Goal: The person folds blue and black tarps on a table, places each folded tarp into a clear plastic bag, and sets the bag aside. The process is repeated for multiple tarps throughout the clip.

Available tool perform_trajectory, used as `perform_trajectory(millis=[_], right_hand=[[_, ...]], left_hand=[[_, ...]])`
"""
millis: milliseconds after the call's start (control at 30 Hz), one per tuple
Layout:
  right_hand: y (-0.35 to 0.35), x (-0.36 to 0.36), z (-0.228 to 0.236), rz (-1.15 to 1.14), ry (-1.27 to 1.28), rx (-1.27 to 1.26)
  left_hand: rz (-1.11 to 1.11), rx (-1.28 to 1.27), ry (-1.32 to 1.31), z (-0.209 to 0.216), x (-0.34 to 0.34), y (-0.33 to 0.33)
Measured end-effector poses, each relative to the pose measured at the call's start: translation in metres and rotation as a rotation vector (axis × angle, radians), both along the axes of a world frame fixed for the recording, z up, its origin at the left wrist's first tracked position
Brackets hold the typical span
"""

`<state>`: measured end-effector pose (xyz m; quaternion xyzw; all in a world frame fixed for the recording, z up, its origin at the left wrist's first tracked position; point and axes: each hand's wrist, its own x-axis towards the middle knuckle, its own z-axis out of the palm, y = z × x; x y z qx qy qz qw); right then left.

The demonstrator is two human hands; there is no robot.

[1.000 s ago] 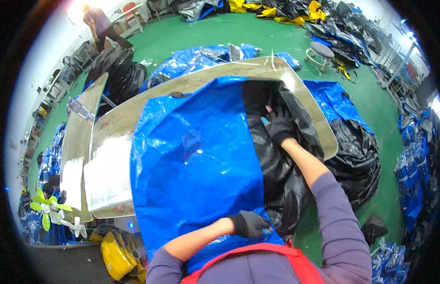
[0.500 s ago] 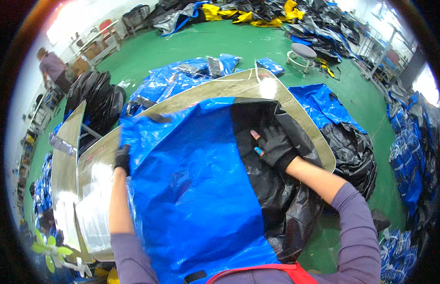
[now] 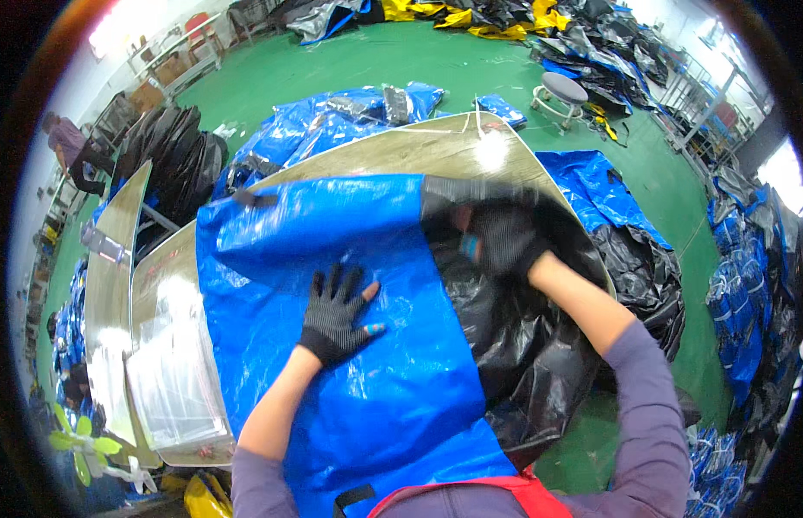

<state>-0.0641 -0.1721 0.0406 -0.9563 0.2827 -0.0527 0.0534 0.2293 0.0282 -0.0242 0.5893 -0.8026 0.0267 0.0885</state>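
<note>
A large, glossy tarpaulin piece (image 3: 350, 414), blue on the left and black on the right, lies spread over a wood-patterned table and hangs toward my body. Whether it is a bag or a cover I cannot make out. My left hand (image 3: 334, 319), in a dark striped glove with thumb and forefinger tips bare, rests flat on the blue part, fingers spread. Over the far end of the black part is my right hand (image 3: 503, 242), gloved alike; motion smears its fingers. A short black strap (image 3: 255, 199) sits at the far left corner, another (image 3: 357, 498) near my waist.
Clear plastic sheets (image 3: 181, 380) lie on the table's left side, near a plastic bottle (image 3: 106, 243). Folded blue packages (image 3: 332, 121) are heaped beyond the table (image 3: 401, 147). More tarpaulin (image 3: 630, 268) stands at its right. A round stool (image 3: 560, 95) and a person (image 3: 73, 151) are farther off.
My left hand has left the tarpaulin's left edge and moved right onto the blue part. My right hand has moved slightly farther away. The far edge now looks flatter and straighter.
</note>
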Motion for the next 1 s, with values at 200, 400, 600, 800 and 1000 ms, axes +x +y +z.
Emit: perform_trajectory(millis=[200, 400, 600, 800, 1000], right_hand=[[-0.029, 0.058, -0.008, -0.068, -0.196, -0.378], [-0.113, 0.115, 0.026, -0.295, 0.402, 0.026], [0.005, 0.048, 0.052, 0.277, -0.242, -0.558], [0.102, -0.039, -0.051, 0.495, -0.093, -0.266], [0.13, 0.017, 0.021, 0.342, 0.66, -0.078]], left_hand=[[0.156, 0.263, 0.22, 0.012, -0.008, -0.032], [-0.064, 0.047, 0.063, -0.001, -0.049, -0.056], [-0.182, -0.002, 0.24, -0.037, 0.052, -0.024], [0.716, 0.233, 0.228, 0.009, 0.193, 0.081], [0.07, -0.571, -0.245, 0.123, 0.176, 0.025]])
